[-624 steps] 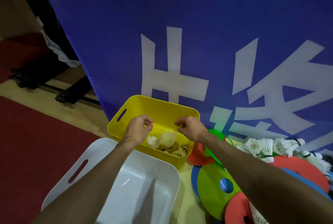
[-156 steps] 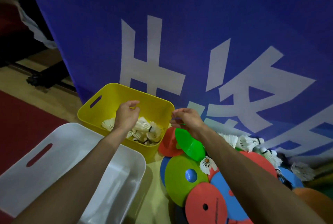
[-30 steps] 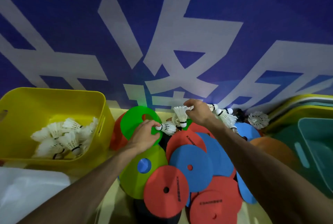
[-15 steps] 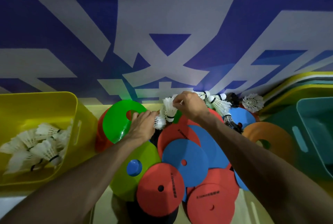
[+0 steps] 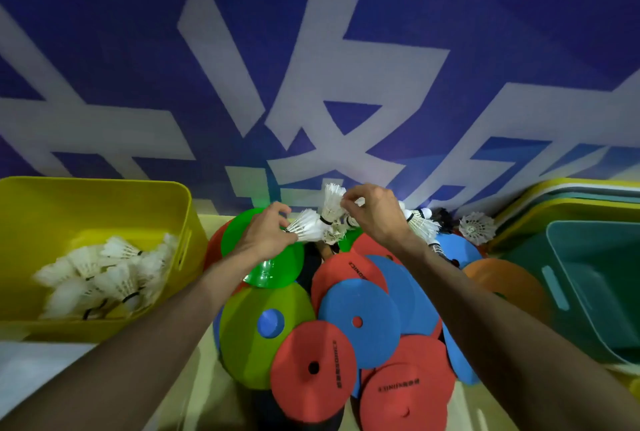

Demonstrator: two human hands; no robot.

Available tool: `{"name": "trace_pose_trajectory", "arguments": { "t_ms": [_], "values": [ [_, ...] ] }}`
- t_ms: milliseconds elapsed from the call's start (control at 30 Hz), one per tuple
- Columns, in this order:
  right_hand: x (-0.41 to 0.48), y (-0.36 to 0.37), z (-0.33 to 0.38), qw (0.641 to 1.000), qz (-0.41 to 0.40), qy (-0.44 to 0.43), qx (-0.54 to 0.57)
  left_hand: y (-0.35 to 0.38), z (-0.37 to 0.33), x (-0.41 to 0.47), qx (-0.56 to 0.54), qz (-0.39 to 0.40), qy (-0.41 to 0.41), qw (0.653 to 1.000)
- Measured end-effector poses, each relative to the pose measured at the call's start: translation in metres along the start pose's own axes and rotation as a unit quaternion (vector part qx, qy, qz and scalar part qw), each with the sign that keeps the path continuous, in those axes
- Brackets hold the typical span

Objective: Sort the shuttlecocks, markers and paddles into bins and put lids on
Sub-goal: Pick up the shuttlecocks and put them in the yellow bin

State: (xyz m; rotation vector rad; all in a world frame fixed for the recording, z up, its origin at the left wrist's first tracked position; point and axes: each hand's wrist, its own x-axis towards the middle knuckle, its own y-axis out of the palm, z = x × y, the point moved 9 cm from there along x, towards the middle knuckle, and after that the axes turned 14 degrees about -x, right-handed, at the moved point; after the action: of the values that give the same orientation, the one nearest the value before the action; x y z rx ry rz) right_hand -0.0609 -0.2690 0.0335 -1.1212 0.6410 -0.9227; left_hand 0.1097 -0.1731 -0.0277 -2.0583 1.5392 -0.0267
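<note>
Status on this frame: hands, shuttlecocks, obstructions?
Left hand pinches one shuttlecock; right hand pinches a second shuttlecock. Yellow bin, left, part-filled, unlidded. Marker discs piled under both hands.

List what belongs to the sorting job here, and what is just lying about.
Job: shuttlecock in left hand; shuttlecock in right hand; yellow bin; teal bin; disc markers; loose shuttlecocks.
Just lying about: blue banner.

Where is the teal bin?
In the head view the teal bin sits at the far right, just right of the orange disc and in front of the yellow-and-teal stack by the banner.
</note>
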Motion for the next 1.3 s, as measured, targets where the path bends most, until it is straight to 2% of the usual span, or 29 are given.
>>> {"name": "trace_pose_trajectory", "arguments": {
  "t_ms": [133, 333, 667, 833, 1067, 1300],
  "values": [
    [-0.007, -0.018, 0.030, 1.000, -0.021, -0.009, 0.017, -0.050, -0.013, -0.026, -0.072, -0.061, 0.016, 0.995],
    [-0.027, -0.025, 0.093, 0.996, -0.030, -0.060, 0.056, -0.127, -0.003, -0.073, -0.219, -0.153, 0.026, 0.963],
    [-0.042, 0.025, 0.201, 0.975, 0.036, -0.064, 0.208, -0.226, 0.054, -0.165, -0.256, -0.308, 0.028, 0.916],
    [-0.046, 0.044, 0.238, 0.965, 0.058, -0.054, 0.248, -0.247, 0.083, -0.185, -0.240, -0.338, 0.013, 0.910],
    [-0.046, 0.070, 0.268, 0.934, 0.103, -0.027, 0.341, -0.268, 0.098, -0.198, -0.281, -0.376, 0.011, 0.883],
    [-0.040, 0.062, 0.255, 0.940, 0.135, -0.056, 0.308, -0.249, 0.077, -0.187, -0.286, -0.358, 0.033, 0.888]
  ]
}}
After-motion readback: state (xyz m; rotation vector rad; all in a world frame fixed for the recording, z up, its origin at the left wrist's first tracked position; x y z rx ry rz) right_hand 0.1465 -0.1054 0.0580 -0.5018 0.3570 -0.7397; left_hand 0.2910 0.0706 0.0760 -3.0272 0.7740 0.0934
